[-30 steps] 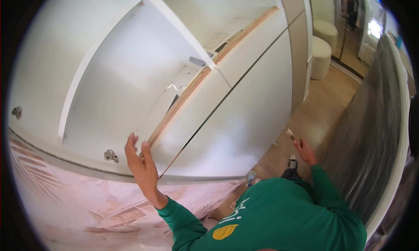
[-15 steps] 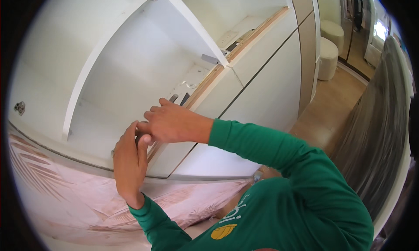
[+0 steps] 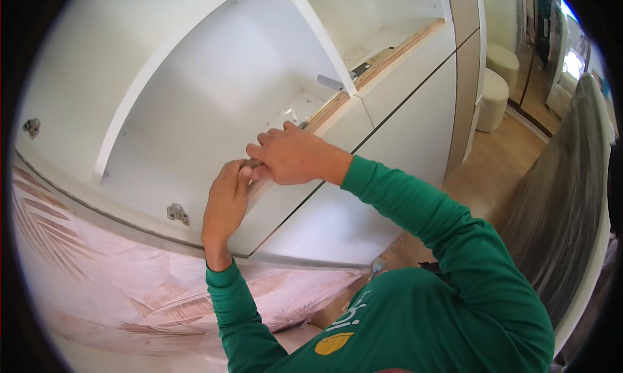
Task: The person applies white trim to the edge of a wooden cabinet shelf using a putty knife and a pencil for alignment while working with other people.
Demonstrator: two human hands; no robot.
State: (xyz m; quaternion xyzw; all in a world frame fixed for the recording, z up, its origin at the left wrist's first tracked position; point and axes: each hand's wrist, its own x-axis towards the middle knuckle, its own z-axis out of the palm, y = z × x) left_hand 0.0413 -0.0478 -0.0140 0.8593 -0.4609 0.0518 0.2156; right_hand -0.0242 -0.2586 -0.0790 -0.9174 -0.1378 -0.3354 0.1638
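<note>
Both my hands meet at the front edge of an open white cabinet, over a strip of bare wood along that edge. My left hand has its thumb and fingers pressed together at the strip. Just above it, my right hand is closed, its fingers bent over the edge and its fingertips touching those of the left. A small greyish piece shows between the fingers; its kind is hidden. A metal hinge plate sits on the cabinet's side panel, near my left wrist.
An upright white divider splits the cabinet; a grey piece lies beside its foot. White drawer fronts run below the edge. Pink leaf-patterned covering is at the near left. Round stools and a plastic-wrapped panel stand at right.
Both hands have moved up and to the right along the wooden edge, staying together. The hinge plate by my left hand has come into full view. The whole view has shifted slightly.
</note>
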